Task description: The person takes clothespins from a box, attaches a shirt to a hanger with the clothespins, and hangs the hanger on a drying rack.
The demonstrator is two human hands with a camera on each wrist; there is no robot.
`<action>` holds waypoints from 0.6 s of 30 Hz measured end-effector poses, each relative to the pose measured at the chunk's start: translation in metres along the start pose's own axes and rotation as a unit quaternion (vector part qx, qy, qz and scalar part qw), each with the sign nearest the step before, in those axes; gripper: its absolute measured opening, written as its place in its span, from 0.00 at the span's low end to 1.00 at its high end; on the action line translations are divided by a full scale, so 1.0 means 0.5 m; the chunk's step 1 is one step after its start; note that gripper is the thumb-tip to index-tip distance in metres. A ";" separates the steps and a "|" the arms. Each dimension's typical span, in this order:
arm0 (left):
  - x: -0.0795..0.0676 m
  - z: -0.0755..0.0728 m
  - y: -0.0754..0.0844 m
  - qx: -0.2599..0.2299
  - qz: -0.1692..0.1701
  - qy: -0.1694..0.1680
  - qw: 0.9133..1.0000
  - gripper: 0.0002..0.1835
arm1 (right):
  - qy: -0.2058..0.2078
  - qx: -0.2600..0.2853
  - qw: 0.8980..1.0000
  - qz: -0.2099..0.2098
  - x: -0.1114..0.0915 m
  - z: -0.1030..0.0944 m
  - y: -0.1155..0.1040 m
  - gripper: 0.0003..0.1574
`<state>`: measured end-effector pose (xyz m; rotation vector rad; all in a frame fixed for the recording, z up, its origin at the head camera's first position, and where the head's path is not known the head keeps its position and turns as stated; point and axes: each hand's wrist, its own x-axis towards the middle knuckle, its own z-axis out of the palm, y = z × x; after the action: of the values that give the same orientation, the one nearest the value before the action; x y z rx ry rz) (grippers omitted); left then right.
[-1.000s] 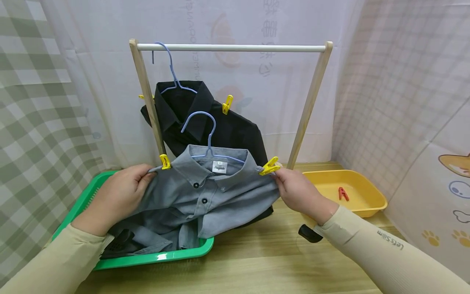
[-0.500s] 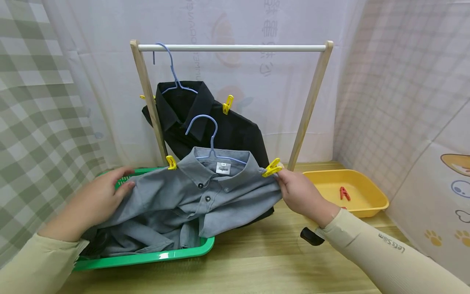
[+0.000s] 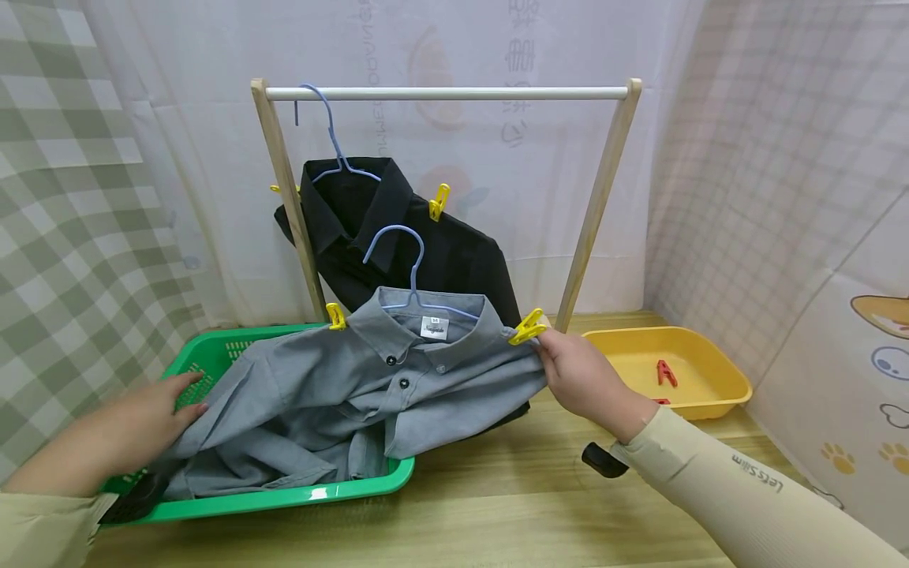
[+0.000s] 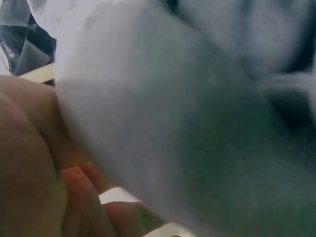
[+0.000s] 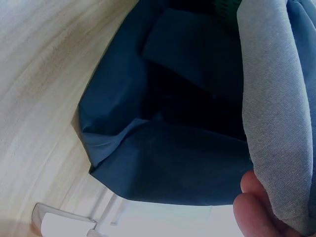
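Note:
A grey button-up shirt [image 3: 319, 379] on a blue wire hanger [image 3: 417, 264] lies partly in a green basket [image 3: 284, 509]. Yellow clips [image 3: 336, 316] sit at both its shoulders. My right hand [image 3: 585, 383] pinches the shoulder beside the right clip [image 3: 528, 326]; in the right wrist view, fingertips [image 5: 254, 207] grip the grey cloth's edge. At the left sleeve, my left hand [image 3: 138, 422] is blurred, its thumb and fingers apart and straight beside the cloth. The left wrist view shows a blurred fold of the shirt [image 4: 148, 108] hiding part of those fingers [image 4: 79, 197].
A rack with a white rail [image 3: 454, 93] stands behind. From its left end hangs a black shirt [image 3: 461, 244] with yellow clips, on a blue hanger [image 3: 331, 126]. At right, a yellow tray [image 3: 699, 347] holds red clips [image 3: 666, 372] on the wooden table [image 3: 511, 505].
My left hand has let go of the grey shirt's left shoulder and moved down and left along the sleeve. The shirt has shifted slightly right and down. My right hand keeps its grip.

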<state>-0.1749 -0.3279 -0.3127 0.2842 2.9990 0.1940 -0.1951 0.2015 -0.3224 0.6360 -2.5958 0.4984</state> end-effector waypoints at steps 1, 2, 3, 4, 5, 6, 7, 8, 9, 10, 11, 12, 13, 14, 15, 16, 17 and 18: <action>-0.003 0.003 -0.005 0.003 -0.002 -0.008 1.000 0.44 | 0.000 0.000 1.000 0.001 -0.001 0.000 0.000 0.05; -0.005 0.006 -0.009 0.007 -0.001 -0.010 1.000 0.44 | 0.001 0.000 1.000 0.001 -0.001 0.001 0.001 0.05; -0.007 0.008 -0.013 0.008 -0.001 -0.014 1.000 0.45 | 0.001 -0.001 1.000 0.002 -0.001 0.001 0.002 0.05; -0.009 0.009 -0.016 0.011 -0.001 -0.016 1.000 0.45 | 0.000 -0.001 1.000 0.005 -0.002 0.002 0.002 0.05; -0.010 0.011 -0.018 0.012 -0.001 -0.018 1.000 0.45 | -0.002 -0.001 1.000 0.008 -0.002 0.002 0.003 0.05; -0.010 0.012 -0.020 0.014 0.000 -0.018 1.000 0.45 | -0.005 -0.001 1.000 0.011 -0.003 0.002 0.004 0.05; -0.011 0.013 -0.022 0.014 -0.001 -0.020 1.000 0.45 | -0.009 0.000 1.000 0.016 -0.004 0.002 0.004 0.05; -0.010 0.014 -0.023 0.014 -0.002 -0.021 1.000 0.46 | -0.012 0.001 1.000 0.019 -0.004 0.003 0.005 0.05; -0.010 0.014 -0.024 0.012 -0.005 -0.024 1.000 0.45 | -0.016 0.001 1.000 0.023 -0.005 0.003 0.006 0.05; -0.010 0.014 -0.024 0.010 -0.006 -0.027 1.000 0.46 | -0.019 0.002 0.999 0.027 -0.005 0.003 0.007 0.05; -0.010 0.014 -0.024 0.009 -0.008 -0.029 0.999 0.46 | -0.021 0.003 0.999 0.029 -0.006 0.003 0.008 0.04; -0.009 0.014 -0.025 0.007 -0.009 -0.032 0.999 0.46 | -0.020 0.002 0.999 0.031 -0.007 0.002 0.009 0.04; -0.009 0.014 -0.025 0.003 -0.011 -0.035 0.999 0.46 | -0.018 0.002 0.999 0.031 -0.007 0.002 0.010 0.04; -0.009 0.014 -0.024 0.002 -0.010 -0.036 0.999 0.45 | -0.016 0.002 0.999 0.032 -0.007 0.001 0.011 0.04; -0.009 0.014 -0.024 0.001 -0.010 -0.037 0.999 0.45 | -0.013 0.002 0.999 0.032 -0.008 0.000 0.012 0.05; -0.008 0.014 -0.025 0.001 -0.010 -0.038 0.999 0.45 | -0.009 0.002 0.999 0.032 -0.008 -0.001 0.013 0.05; -0.008 0.015 -0.025 0.003 -0.010 -0.037 0.999 0.44 | -0.006 0.004 0.999 0.032 -0.009 -0.002 0.014 0.05; -0.008 0.015 -0.025 0.004 -0.010 -0.037 0.999 0.44 | -0.004 0.004 0.999 0.034 -0.009 -0.004 0.016 0.05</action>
<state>-0.1723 -0.3401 -0.3215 0.2558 2.9285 0.1659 -0.1946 0.2106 -0.3247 0.5545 -2.6312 0.5286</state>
